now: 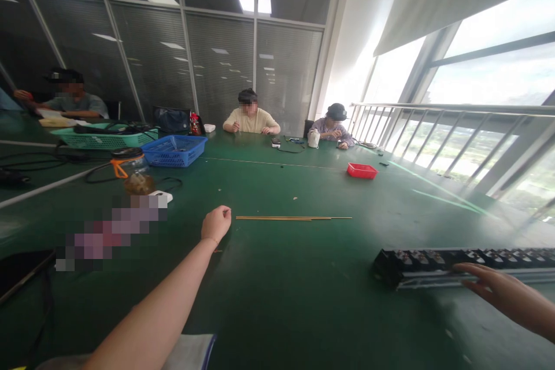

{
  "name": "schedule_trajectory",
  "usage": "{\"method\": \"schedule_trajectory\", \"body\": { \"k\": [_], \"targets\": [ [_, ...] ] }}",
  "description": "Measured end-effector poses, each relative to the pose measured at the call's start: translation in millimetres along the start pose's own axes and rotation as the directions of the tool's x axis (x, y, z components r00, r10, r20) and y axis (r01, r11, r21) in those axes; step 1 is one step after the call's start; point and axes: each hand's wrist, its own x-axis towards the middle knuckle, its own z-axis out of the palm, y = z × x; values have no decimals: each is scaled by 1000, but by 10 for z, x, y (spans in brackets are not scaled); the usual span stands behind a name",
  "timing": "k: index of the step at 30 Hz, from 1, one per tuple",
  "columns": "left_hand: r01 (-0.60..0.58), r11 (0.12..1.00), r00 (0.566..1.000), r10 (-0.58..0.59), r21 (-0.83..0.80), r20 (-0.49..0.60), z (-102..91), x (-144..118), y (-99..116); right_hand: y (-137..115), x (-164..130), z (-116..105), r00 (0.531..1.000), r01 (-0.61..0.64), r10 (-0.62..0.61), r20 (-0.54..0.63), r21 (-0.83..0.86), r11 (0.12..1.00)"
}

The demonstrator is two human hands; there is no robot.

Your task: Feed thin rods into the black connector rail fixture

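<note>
We see a matt green table [277,295], smooth and faintly sheened where window light falls. The long black strip [459,263] looks like plastic edged with bright metal, though blur leaves us unsure. The thin rods [295,218] seem brassy or wooden; the blue basket [174,150] is glossy plastic mesh.

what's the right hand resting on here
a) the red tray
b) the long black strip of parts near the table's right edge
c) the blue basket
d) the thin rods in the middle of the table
b: the right hand lies with its fingers on the long black strip, while the red tray, blue basket and thin rods sit well away from it.
</note>
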Motion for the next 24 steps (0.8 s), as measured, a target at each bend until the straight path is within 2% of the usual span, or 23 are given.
{"method": "schedule_trajectory", "body": {
  "k": [2,4,5,7,10,13,15,18,24],
  "targets": [
    [-5,1000,1000,5,0,2,5,1,5,-279,34,-76,993,10,-31,-117,-176,984],
    [-14,1000,1000,14,4,3,10,1,7,-805,82,-112,968,28,-117,-220,-371,928],
    [-22,1000,1000,22,8,1,13,1,6,-1146,116,-102,959,83,-190,-210,-433,898],
    [-45,999,999,45,24,3,23,4,1,-1904,212,-4,939,189,-306,-155,-508,840],
    [-70,996,997,69,53,14,47,13,-14,-2938,435,337,877,438,-475,68,-519,734],
    [-86,993,996,85,76,12,71,16,-23,-3588,699,786,815,561,-552,176,-480,674],
    [-102,989,995,103,103,-8,82,13,-25,-3825,854,1047,800,588,-557,223,-470,658],
    [-115,986,993,119,124,-26,90,10,-25,-4020,1008,1302,797,602,-530,291,-464,650],
    [-64,993,998,66,98,-15,85,29,-32,-4104,1026,1451,777,629,-522,352,-450,634]
  ]
}}
